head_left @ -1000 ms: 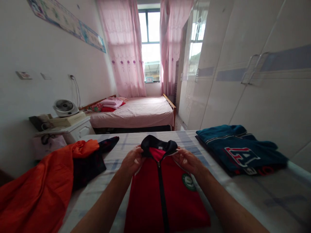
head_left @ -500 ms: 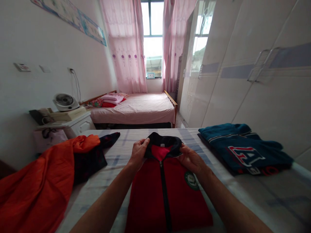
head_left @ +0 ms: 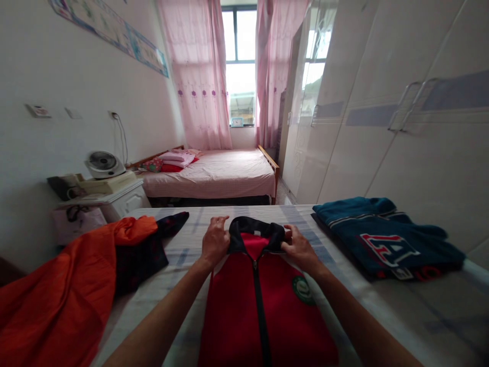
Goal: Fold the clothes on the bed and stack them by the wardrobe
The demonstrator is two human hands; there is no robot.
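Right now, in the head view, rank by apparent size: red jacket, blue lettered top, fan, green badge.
Largest to smallest, as they look:
1. Red jacket
2. Blue lettered top
3. Fan
4. Green badge

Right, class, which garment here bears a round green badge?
The red zip-front jacket with the dark collar; the teal garment shows letters, the orange garment no badge.

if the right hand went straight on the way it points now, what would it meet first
The dark collar of the red jacket. The right hand appears to be at the collar's edge, though depth makes exact contact hard to judge.
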